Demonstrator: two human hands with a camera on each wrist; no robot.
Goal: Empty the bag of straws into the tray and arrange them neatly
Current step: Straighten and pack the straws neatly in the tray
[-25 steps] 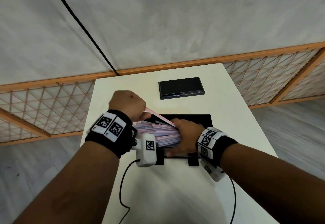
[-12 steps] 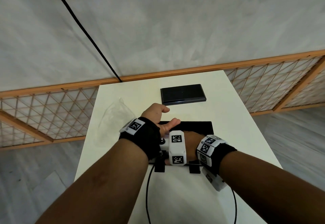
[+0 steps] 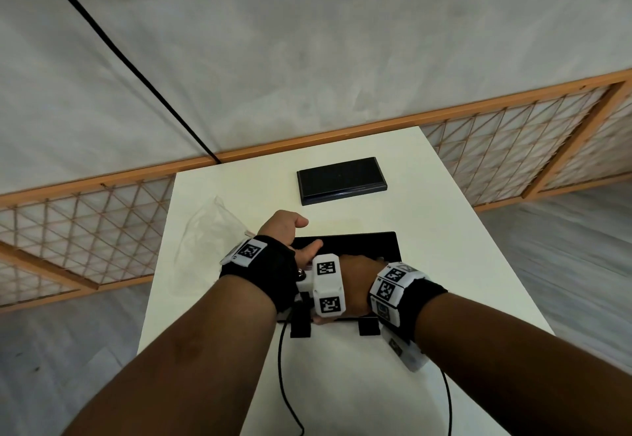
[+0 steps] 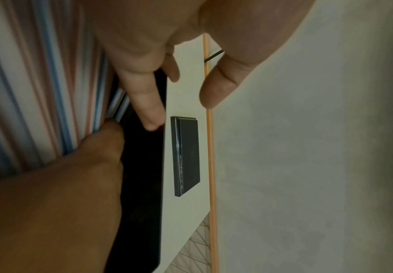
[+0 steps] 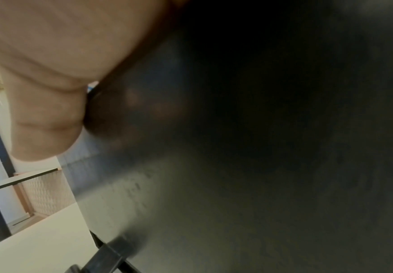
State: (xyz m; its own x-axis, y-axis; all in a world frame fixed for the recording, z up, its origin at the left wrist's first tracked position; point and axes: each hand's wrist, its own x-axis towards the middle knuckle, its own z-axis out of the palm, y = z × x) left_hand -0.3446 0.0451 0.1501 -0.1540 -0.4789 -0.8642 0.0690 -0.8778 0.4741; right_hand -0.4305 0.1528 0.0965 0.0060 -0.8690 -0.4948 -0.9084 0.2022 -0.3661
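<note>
Black tray (image 3: 362, 242) sits nearest us on the white table (image 3: 427, 227), and both our hands are down in it. Our right hand (image 3: 355, 285) lies low over the near side, mostly hidden behind the left wrist's camera block; its own wrist view is dark and blurred, so we cannot tell how its fingers lie. Our left hand (image 3: 285, 230) comes in from the left edge with fingers loose and extended, the thumb held apart, gripping nothing; in the left wrist view one fingertip (image 4: 152, 118) rests against the tray's far wall.

Straws (image 4: 41, 83), striped blue, pink and white, lie packed side by side in the tray, running lengthwise; from the head view they are covered by our hands. We judge the emptying done and the tidying under way. To do it well we should keep our palms flat, press the bundle lightly from both long sides so the straws settle parallel, then tap the ends square against one short wall. Pressing hard would likely buckle or roll them over the low rim.

Further left, apart from the tray, the clear plastic bag (image 3: 208, 230) lies slack on the table, and it looks empty, though its transparency makes that hard to confirm. Beyond the tray, near the far edge, a second dark flat tray or lid (image 3: 342, 179) lies with nothing in it.
</note>
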